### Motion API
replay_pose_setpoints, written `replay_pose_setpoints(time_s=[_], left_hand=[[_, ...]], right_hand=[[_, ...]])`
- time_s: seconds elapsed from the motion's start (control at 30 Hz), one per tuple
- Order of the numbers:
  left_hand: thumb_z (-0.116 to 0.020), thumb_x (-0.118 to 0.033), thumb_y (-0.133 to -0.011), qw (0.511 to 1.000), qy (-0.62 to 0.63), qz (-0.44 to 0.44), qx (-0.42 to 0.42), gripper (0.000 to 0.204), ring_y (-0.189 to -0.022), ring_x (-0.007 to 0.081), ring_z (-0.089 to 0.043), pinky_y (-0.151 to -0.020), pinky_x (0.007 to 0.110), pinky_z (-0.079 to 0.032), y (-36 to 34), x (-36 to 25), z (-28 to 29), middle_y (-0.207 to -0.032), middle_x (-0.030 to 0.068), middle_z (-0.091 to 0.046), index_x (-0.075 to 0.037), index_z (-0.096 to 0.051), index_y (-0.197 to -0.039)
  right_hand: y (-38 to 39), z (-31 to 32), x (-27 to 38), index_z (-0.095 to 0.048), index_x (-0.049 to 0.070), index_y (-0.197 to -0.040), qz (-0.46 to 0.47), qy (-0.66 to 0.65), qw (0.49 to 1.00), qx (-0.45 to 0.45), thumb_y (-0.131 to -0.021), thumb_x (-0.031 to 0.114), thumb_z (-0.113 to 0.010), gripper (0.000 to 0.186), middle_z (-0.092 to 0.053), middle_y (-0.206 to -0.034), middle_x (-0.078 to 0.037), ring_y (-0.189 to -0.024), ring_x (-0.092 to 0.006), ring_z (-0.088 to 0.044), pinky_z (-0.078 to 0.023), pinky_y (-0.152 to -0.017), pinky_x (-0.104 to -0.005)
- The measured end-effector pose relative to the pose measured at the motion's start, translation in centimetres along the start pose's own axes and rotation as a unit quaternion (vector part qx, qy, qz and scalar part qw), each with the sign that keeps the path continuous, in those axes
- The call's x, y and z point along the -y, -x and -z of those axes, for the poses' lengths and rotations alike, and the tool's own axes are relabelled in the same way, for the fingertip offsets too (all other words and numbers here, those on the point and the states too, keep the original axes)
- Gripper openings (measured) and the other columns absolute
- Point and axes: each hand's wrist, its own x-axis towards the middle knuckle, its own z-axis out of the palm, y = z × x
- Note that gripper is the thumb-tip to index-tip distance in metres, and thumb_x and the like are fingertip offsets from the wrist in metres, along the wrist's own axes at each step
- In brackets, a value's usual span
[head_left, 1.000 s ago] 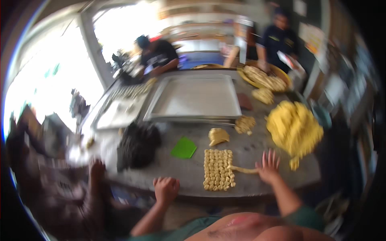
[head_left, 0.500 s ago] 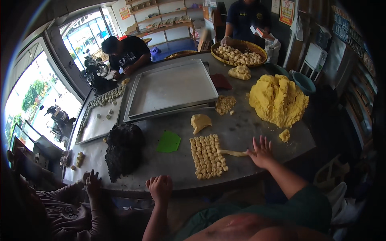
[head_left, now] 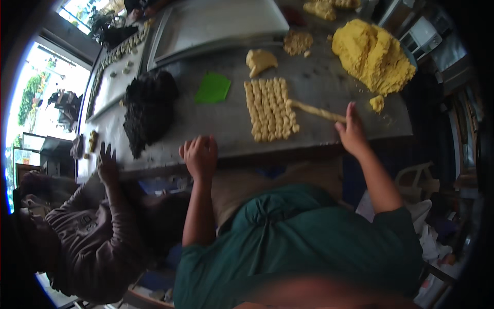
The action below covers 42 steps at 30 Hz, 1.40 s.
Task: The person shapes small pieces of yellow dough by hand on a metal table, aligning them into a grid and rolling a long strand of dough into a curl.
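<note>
On the steel table, a thin rope of pale dough (head_left: 319, 112) runs right from a block of small dough pieces (head_left: 268, 109) set in close rows. My right hand (head_left: 354, 135) is at the rope's right end, its fingers stretched out and the thumb beside the dough. My left hand (head_left: 199, 158) is curled into a loose fist at the table's near edge, and nothing shows in it. Beyond the rows sits a lump of pale dough (head_left: 261, 62). A green plastic sheet (head_left: 213, 88) lies flat to their left.
A large yellow mound (head_left: 371, 55) and a small yellow lump (head_left: 377, 104) are at the right. Dark dough (head_left: 149, 110) lies left, near a co-worker's hand (head_left: 107, 164). Metal trays (head_left: 218, 28) fill the far side, with crumbly pieces (head_left: 297, 43) beside them.
The view has tilted down, so the table sits higher in it. My right hand has turned from flat and spread to fingers closer together. The rope looks longer, thinner and more slanted.
</note>
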Motion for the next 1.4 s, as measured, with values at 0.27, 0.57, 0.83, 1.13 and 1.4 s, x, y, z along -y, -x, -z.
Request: replay_pose_setpoints(time_s=[0.27, 0.57, 0.83, 1.13, 1.4], left_hand=[[-0.07, -0.028, -0.091, 1.0, 0.009, -0.013, -0.009, 0.016, -0.087, 0.0239, -0.065, -0.092, 0.04, -0.041, -0.2, -0.3, 0.1, -0.077, -0.0011, -0.069, -0.015, -0.071, -0.081], [-0.074, -0.026, -0.088, 0.996, 0.064, -0.005, -0.053, 0.01, -0.095, 0.022, -0.064, -0.093, 0.039, -0.039, -0.3, -0.9, 0.9, -0.089, -0.0023, -0.069, -0.018, -0.071, -0.094], [-0.081, -0.033, -0.081, 0.973, 0.172, -0.148, -0.044, 0.038, -0.109, 0.0261, -0.063, -0.102, 0.046, -0.037, 1.3, -8.5, 0.4, -0.117, 0.0041, -0.068, -0.016, -0.068, -0.112], [-0.078, -0.029, -0.082, 0.957, 0.199, -0.147, 0.153, 0.037, -0.112, 0.0238, -0.065, -0.108, 0.047, -0.039, 0.5, -11.2, -2.9, -0.106, 0.0041, -0.074, -0.013, -0.073, -0.115], [-0.077, -0.023, -0.08, 0.96, 0.207, -0.161, 0.096, 0.026, -0.105, 0.0252, -0.065, -0.1, 0.046, -0.044, 1.3, -10.7, -3.5, -0.1, 0.0045, -0.072, -0.012, -0.075, -0.104]], right_hand=[[-1.9, 3.9, 3.0, -0.066, 0.005, -0.111, -0.112, -0.208, 0.97, -0.058, -0.101, 0.024, -0.068, 0.021, -0.074, -0.093, -0.011, -0.081, -0.0228, -0.072, -0.054, -0.072, -0.036], [-7.9, 10.3, 21.1, -0.07, 0.002, -0.118, 0.146, -0.601, 0.785, -0.04, -0.104, 0.025, -0.067, 0.028, -0.074, -0.105, -0.007, -0.096, -0.0129, -0.07, -0.057, -0.089, -0.0271], [-0.6, -0.8, 19.5, -0.07, 0.003, -0.108, 0.097, -0.54, 0.829, 0.107, -0.098, 0.016, -0.073, 0.016, -0.075, -0.097, -0.007, -0.086, -0.0167, -0.07, -0.056, -0.081, -0.029], [0.9, -5.2, 18.1, -0.072, 0.001, -0.109, 0.008, -0.584, 0.81, 0.059, -0.099, 0.017, -0.073, 0.02, -0.075, -0.092, -0.008, -0.082, -0.0086, -0.068, -0.055, -0.071, -0.0263], [0.4, -3.1, 19.1, -0.074, 0.003, -0.117, 0.134, -0.407, 0.903, 0.014, -0.094, 0.016, -0.076, 0.026, -0.076, -0.103, -0.017, -0.094, -0.0255, -0.075, -0.057, -0.082, -0.0358]])
